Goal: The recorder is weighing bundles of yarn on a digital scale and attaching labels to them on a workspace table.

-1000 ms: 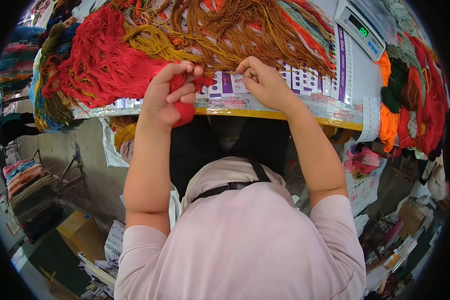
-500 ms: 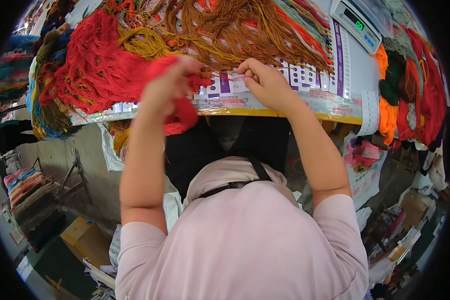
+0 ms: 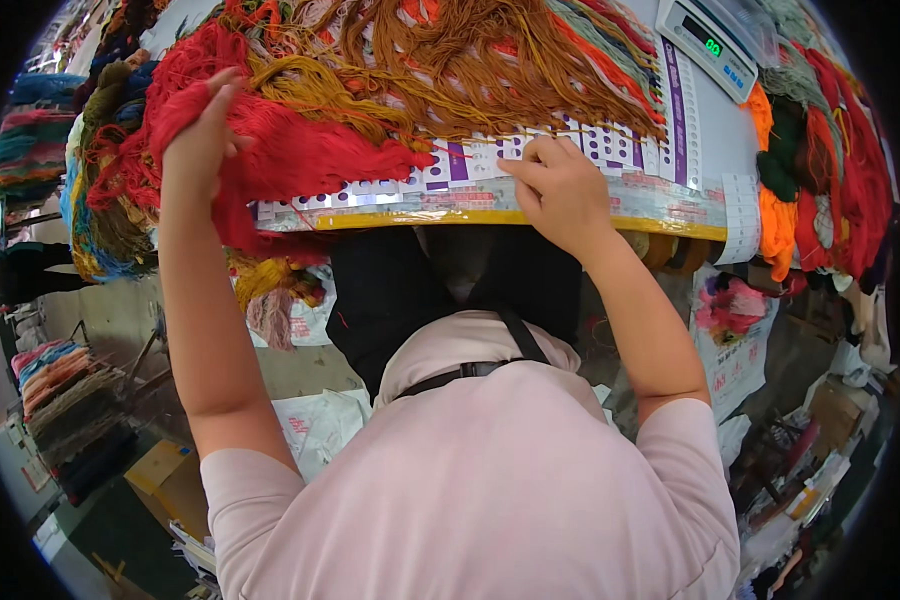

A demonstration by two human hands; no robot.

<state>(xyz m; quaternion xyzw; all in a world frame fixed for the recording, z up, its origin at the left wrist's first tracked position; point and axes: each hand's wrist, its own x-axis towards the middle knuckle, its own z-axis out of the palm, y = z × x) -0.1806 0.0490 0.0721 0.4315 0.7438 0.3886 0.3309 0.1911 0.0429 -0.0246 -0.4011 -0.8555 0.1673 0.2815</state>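
My left hand [image 3: 202, 145] is at the left of the table, closed round part of a bundle of red thread [image 3: 290, 150]. The bundle spreads rightward from it, its narrow end lying on white and purple cards with punched holes [image 3: 457, 163]. Over the cards' right part, my right hand [image 3: 562, 190] is closed, thumb and forefinger close together at a card's edge. What it pinches, if anything, is too small to make out. Brown thread [image 3: 500, 70] lies beyond the hands, with mustard-yellow thread [image 3: 305, 90] beside the red.
A digital scale [image 3: 708, 45] stands at the back right. Orange, dark green and red skeins [image 3: 838, 170] hang at the right edge. Yellow tape [image 3: 450, 217] runs along the table's front edge. A cardboard box [image 3: 175, 485] sits on the floor at lower left.
My left hand has swung left, away from my right hand, drawing the red thread with it. The red thread now lies stretched across the cards. My right hand has shifted slightly right and down.
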